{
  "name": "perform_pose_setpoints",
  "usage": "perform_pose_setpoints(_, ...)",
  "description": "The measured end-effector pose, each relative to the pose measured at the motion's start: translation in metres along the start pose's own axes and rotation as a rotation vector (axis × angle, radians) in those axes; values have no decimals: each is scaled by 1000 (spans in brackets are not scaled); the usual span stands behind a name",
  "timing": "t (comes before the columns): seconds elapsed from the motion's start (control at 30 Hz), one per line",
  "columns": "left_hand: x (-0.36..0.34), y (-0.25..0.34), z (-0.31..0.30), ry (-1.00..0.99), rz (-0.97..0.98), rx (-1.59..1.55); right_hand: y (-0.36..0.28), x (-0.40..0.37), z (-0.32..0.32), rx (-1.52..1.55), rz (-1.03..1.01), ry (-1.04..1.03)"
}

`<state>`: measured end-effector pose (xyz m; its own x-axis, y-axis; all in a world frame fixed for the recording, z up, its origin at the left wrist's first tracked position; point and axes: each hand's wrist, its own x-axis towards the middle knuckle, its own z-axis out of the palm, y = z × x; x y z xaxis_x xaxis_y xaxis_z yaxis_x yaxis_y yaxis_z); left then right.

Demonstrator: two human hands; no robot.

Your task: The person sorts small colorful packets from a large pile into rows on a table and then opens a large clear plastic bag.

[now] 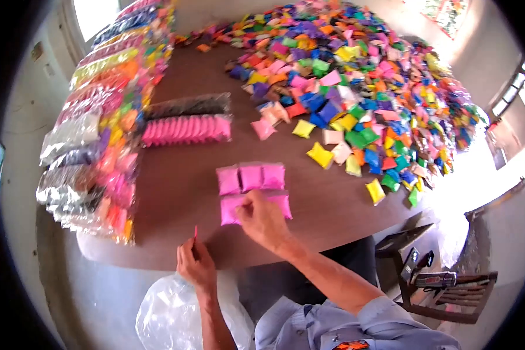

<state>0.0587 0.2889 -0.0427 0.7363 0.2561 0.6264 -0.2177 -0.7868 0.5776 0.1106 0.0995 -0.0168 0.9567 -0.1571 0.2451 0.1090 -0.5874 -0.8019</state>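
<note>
Two rows of pink packets point(251, 177) lie flat near the front middle of the brown table point(175, 198). Over the lower row is my right hand point(261, 219), its fingers bent together at the packets; whether they grip one is hidden. My left hand point(196, 262) is at the table's front edge, closed on a thin pink strip point(196, 232) that sticks up from the fingertips. Beyond the rows, to the left, rests a clear bag of pink packets point(186, 129), with a dark-filled bag point(189, 105) behind it.
A large heap of small colourful packets point(344, 93) covers the back and right. Filled bags point(93, 134) are stacked along the left side. Below the front edge hangs a clear plastic bag point(169, 312). A wooden stool point(464, 315) with tools stands at right.
</note>
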Motion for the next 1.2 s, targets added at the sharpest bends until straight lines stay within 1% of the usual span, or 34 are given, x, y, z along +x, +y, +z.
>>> perform_pose_setpoints(0.03,0,-2,1,-1,8,-34,-1,0,0,-23,-1,26)
perform_pose_setpoints(0.1,-2,-4,2,3,18,-3,-3,1,2,-107,-68,35)
perform_pose_setpoints(0.2,-2,-2,-1,-26,-12,-17,-8,0,4,-122,-77,51)
perform_pose_setpoints(0.33,1,3,-3,0,25,-43,-20,-5,-4,-199,-124,86)
perform_pose_setpoints(0.4,-1,-3,-1,-1,26,-47,-25,-12,-15,-234,-108,88)
perform_pose_setpoints(0.53,-2,-3,-1,-10,21,-49,-28,-37,-44,-186,-81,68)
perform_pose_setpoints(0.6,-4,-5,0,-3,36,-43,-20,-48,-63,-178,-82,59)
perform_pose_setpoints(0.67,-5,-7,1,-6,51,-35,-7,-60,-82,-170,-134,169)
perform_pose_setpoints(0.7,-5,-6,1,-4,34,-33,0,-67,-93,-143,-17,133)
perform_pose_setpoints(0.83,-5,-5,2,-28,-12,-33,30,-81,-136,-162,-2,110)
perform_pose_setpoints(0.9,-5,-8,2,-49,0,-2,40,-82,-149,-169,-3,125)
perform_pose_setpoints(0.97,-5,-10,2,-66,9,34,52,-80,-154,-174,-9,135)
perform_pose_setpoints(1.03,-3,-12,3,-93,-52,-6,66,-79,-152,-207,-16,136)
perform_pose_setpoints(1.07,-3,-14,2,-100,-45,-3,72,-80,-149,-202,-8,140)
perform_pose_setpoints(1.13,1,-15,2,-162,-81,2,73,-78,-146,-229,-90,172)
perform_pose_setpoints(1.17,2,-14,2,-169,-78,4,73,-78,-148,-228,-82,173)
perform_pose_setpoints(1.2,5,-11,2,-184,-128,10,71,-78,-151,-217,-78,152)
